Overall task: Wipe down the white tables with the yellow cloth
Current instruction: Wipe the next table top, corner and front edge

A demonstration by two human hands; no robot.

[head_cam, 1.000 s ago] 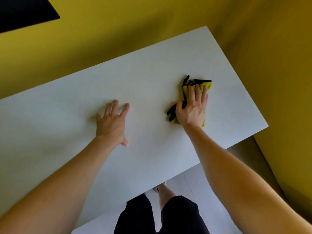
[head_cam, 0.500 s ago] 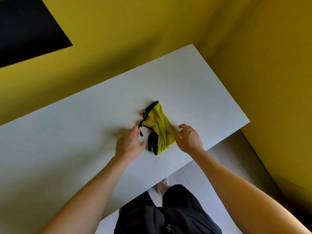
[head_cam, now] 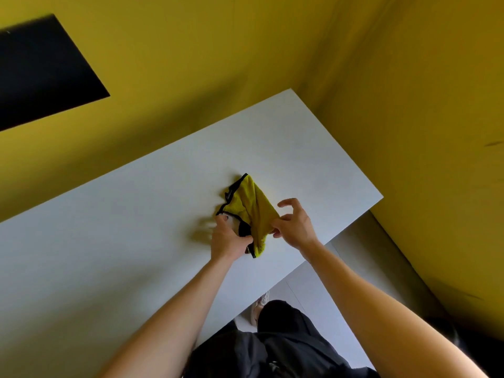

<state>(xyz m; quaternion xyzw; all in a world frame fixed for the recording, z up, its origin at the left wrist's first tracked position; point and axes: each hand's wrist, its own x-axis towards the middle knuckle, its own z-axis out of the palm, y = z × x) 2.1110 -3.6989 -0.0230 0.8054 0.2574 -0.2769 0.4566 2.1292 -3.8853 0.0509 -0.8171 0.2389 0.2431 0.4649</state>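
Yellow cloth (head_cam: pixel 252 211) sits bunched up on the white tabletop (head_cam: pixel 136 227), toward its right end and close to the front edge. Both hands are on it: the left grip (head_cam: pixel 229 238) has the black-trimmed near corner clamped in curled fingers, and the right grip (head_cam: pixel 296 225) pinches the right edge, other fingers loosely arched. Looks like refolding to me, not an actual wiping stroke. The surface shows no streaks, so I can't say how much is done, and only one table is in view. Yellow walls (head_cam: pixel 409 105) hug the far and right sides, so that corner's probably the awkward bit. Dark panel (head_cam: pixel 41 72) up left, pale floor (head_cam: pixel 313 296) below.
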